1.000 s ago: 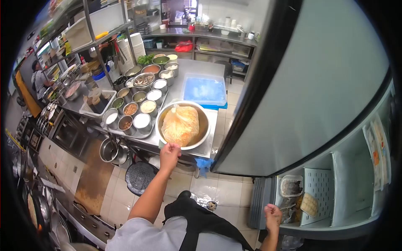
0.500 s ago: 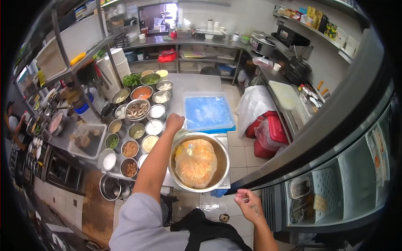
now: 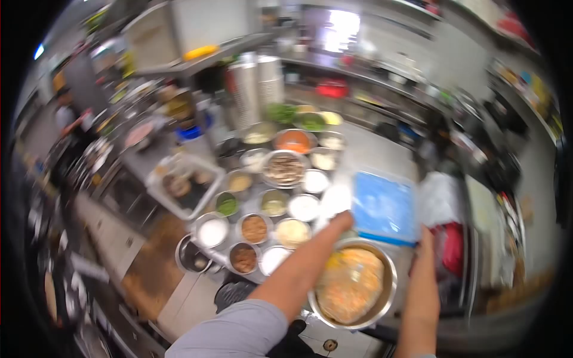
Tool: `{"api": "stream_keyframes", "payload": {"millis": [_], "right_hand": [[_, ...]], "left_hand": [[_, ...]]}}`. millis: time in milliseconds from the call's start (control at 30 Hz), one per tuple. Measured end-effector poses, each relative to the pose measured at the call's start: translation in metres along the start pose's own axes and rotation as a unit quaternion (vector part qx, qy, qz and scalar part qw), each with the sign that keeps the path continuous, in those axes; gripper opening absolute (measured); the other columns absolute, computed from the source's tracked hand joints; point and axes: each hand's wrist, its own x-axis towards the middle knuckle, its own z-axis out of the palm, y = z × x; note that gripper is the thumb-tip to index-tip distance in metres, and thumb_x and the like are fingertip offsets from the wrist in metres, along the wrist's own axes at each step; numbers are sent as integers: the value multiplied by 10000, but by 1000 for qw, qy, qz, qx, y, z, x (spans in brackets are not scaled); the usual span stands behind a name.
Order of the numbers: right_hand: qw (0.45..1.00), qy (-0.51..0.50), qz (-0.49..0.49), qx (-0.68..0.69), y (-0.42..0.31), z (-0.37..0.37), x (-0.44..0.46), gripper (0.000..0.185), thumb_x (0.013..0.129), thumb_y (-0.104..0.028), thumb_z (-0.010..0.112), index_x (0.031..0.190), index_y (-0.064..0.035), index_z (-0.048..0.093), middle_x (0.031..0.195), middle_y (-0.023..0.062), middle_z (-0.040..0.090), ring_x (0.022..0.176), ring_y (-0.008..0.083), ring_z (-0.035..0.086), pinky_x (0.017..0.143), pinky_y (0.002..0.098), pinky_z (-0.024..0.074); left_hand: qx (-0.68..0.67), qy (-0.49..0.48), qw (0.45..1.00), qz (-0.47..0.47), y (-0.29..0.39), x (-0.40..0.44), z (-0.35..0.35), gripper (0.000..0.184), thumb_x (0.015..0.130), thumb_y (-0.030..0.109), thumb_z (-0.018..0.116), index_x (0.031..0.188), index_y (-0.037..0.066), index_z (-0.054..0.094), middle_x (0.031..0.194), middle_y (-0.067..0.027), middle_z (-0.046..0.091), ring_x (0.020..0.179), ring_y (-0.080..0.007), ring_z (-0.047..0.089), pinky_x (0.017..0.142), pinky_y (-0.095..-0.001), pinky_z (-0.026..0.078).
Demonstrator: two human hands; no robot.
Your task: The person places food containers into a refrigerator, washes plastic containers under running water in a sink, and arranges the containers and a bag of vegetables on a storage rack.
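Observation:
A steel bowl (image 3: 390,292) holds a clear plastic bag of shredded orange food (image 3: 351,286), near the front end of the steel table. Just above the bowl's far rim, my left hand (image 3: 342,221) is close to the left front corner of a blue, clear-lidded container (image 3: 385,206). My right hand (image 3: 425,238) has its forearm stretched forward and lies beside that container's right edge. Both hands are smeared by motion. Their fingers do not show clearly, and I cannot tell whether they touch the container.
Several small steel bowls of ingredients, including sliced mushrooms (image 3: 285,169) and an orange food (image 3: 295,141), crowd the table's left part. A clear plastic tub (image 3: 185,185) stands farther left. Red bags (image 3: 447,244) are at the right. Another person (image 3: 67,116) stands at the far left.
The view has swung, so the table and bowl appear farther right. My right hand has moved from beside the open fridge up to the blue container's right side. My left hand remains near the bowl's far rim.

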Motion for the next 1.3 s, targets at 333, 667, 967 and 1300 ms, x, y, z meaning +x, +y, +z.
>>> {"api": "stream_keyframes", "payload": {"millis": [333, 667, 967, 1300], "right_hand": [[975, -187, 68, 101, -62, -3, -57, 332, 727, -230, 598, 1006, -54, 557, 941, 87, 606, 818, 271, 598, 691, 398, 515], [977, -121, -120, 132, -207, -15, -191, 331, 685, -231, 539, 971, -64, 543, 957, 85, 569, 896, 284, 569, 768, 451, 508], [936, -146, -109, 302, -256, -16, -427, 461, 721, -308, 551, 1097, -41, 558, 1078, 121, 590, 967, 319, 585, 845, 467, 493], [935, -113, -222, 252, -172, -79, -448, 782, 923, -663, 382, 1439, -77, 339, 1394, 142, 456, 1255, 289, 447, 1049, 434, 341]], "left_hand": [[-159, -16, 985, -61, 46, -85, -91, 350, 830, 152, 548, 1124, -13, 643, 1154, -228, 640, 1090, -371, 616, 882, -434, 493], [-471, 141, 870, 41, 102, -139, -178, 686, 714, 451, 719, 1223, 21, 557, 1221, -232, 581, 964, -344, 636, 826, -444, 496], [-629, -158, 745, 159, 126, -288, -244, 866, 809, 675, 570, 1404, 70, 399, 1278, -169, 537, 1003, -319, 618, 804, -424, 531], [-747, -60, 633, 194, 121, -409, -220, 195, 741, 147, 578, 917, 68, 552, 786, -71, 571, 688, -228, 614, 662, -372, 549]]}}
